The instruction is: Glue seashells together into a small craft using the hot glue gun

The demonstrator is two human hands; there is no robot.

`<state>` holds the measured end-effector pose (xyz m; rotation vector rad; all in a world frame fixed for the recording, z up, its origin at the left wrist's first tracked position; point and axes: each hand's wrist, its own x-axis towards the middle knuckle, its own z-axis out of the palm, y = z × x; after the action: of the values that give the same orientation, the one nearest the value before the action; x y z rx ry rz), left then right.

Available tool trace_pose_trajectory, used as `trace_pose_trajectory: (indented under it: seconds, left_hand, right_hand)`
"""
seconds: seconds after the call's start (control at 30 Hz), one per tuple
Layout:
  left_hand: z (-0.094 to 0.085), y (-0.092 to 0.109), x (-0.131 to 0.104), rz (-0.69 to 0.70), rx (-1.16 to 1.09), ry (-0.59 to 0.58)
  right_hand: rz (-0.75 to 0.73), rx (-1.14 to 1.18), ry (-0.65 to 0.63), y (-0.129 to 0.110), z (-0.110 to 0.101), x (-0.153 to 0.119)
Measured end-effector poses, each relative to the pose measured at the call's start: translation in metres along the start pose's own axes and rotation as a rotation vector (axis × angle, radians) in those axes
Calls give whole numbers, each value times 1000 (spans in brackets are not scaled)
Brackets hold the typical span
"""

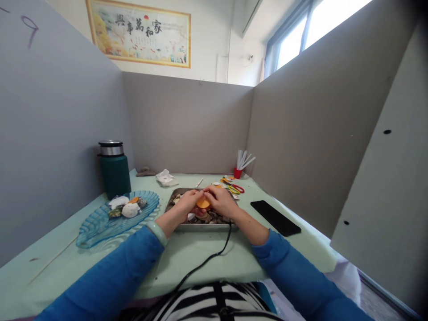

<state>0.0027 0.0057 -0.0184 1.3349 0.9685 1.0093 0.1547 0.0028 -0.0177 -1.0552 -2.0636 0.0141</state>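
Note:
Between my left hand and my right hand is an orange seashell with a scalloped lower edge. The fingers of both hands are closed around it, and the fingertips meet at its top. The hands hover over a shallow metal tray filled with pebbles and shells. My forearms hide the tray's sides in part. To the left, a blue fluted glass plate bears a white shell, an orange shell and several stones or shells.
A green flask stands behind the plate. Crumpled tissue, scissors and a red cup of white sticks lie farther back. At right is a black phone. A black cable crosses the front; a thin stick lies left.

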Motion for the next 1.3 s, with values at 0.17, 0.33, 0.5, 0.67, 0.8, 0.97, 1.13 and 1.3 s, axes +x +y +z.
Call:
trace_pose_trajectory:
  seconds: [0.17,0.33,0.5,0.67,0.8,0.97,1.13,1.3]
  left_hand:
    - [-1,-2,1,8,-17,-26]
    - [1,2,-2,7,-20,-21]
    - [2,4,-4,10,-18,-3]
    - [2,2,-4,11,-14,-5]
    - [3,4,-5,9,-7,-10]
    - [3,6,-7,0,-2,0]
    - [2,4,-5,-1,-6,-19]
    - [2,4,-5,8,-18,-21]
  right_hand:
    - [12,14,20,1,0,0]
    - [8,15,17,2,2,0]
    - [-10,12,7,3,2,0]
    - [-27,22,-22,3,2,0]
    - [-33,34,-38,3,3,0]
    - [-47,38,-44,2,2,1]
    - [-62,22,-41,1,0,0]
    - [-74,40,-43,0,-1,-1]
